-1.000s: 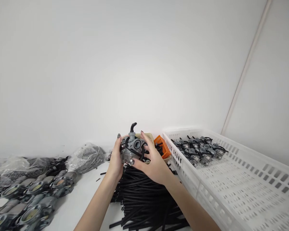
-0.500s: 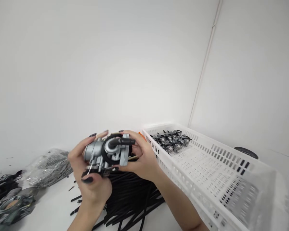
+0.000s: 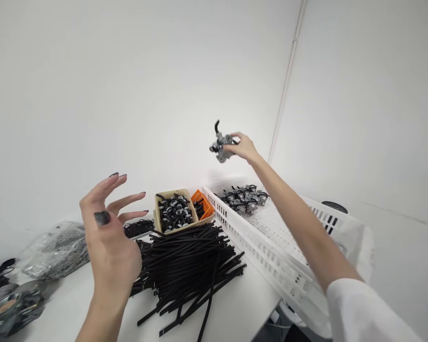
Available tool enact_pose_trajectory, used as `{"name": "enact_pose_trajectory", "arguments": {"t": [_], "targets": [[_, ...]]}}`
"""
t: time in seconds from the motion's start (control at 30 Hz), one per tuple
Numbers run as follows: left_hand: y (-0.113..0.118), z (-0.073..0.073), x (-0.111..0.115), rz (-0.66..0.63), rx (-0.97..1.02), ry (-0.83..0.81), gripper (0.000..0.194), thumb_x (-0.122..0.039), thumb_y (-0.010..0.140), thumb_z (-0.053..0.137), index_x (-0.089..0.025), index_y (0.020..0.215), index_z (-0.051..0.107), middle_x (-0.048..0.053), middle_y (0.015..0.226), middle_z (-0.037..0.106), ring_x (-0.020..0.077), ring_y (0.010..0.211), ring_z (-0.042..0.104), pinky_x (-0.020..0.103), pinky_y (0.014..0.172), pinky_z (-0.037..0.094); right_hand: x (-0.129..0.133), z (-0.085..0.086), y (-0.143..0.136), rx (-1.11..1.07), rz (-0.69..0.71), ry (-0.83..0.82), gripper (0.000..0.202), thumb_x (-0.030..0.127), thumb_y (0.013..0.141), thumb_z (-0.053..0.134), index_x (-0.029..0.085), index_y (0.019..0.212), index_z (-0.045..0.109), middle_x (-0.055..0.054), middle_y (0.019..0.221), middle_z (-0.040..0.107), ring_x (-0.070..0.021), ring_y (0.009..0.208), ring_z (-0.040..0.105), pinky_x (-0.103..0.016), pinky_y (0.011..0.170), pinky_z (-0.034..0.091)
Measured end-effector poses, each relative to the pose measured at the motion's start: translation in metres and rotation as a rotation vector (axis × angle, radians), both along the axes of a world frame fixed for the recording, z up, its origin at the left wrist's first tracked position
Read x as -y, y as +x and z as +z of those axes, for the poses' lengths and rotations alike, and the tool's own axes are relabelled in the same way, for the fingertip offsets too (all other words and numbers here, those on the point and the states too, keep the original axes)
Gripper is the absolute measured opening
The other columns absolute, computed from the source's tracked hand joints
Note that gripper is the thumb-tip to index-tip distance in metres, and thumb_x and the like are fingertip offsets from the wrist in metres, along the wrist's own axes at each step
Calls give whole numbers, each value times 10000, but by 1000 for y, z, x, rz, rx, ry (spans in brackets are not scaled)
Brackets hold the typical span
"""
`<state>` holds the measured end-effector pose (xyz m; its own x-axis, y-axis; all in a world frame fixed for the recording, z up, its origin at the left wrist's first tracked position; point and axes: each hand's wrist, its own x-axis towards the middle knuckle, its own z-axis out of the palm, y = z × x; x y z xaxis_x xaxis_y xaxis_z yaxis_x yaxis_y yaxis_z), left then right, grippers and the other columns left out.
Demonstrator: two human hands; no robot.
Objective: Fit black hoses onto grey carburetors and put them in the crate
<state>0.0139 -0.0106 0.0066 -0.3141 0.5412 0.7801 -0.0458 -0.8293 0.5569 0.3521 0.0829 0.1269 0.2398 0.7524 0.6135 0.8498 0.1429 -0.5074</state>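
Observation:
My right hand grips a silver carburetor with a short black hose sticking up from it. It is held in the air above the far end of a white plastic crate. Inside that crate, several similar carburetors sit grouped at the far end. My left hand is empty, its fingers spread, raised over the table to the left of a heap of black rubber hoses.
A cream bin holds small black-and-silver parts, beside an orange basket. Thin black rings lie nearby. To the left are a clear bag of small metal parts and more metal bodies. A white wall stands behind.
The carburetor, held in both hands before, has gone up and to the right in my right hand. My left hand has let go and opened. The bin and basket now show.

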Motion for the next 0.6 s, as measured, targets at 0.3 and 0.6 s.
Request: {"name": "enact_pose_trajectory", "arguments": {"t": [0.3,0.6], "targets": [[-13,6,14,54,61,10,311,-476,1001,509,-234,1155,629,58,1292,633,162,901,713,273,607,565,66,-150,69,74,-103,-789,243,305,943,687,145,1125,666,-58,1069,701,-189,885,698,-360,756,610],[-3,1,10,55,-78,-25,322,-499,983,487,-272,1124,666,77,1291,596,214,902,692,339,599,552,43,-224,60,43,-71,-870,307,321,960,664,160,1220,639,-81,1206,674,-228,1003,689,-408,837,603]]}}
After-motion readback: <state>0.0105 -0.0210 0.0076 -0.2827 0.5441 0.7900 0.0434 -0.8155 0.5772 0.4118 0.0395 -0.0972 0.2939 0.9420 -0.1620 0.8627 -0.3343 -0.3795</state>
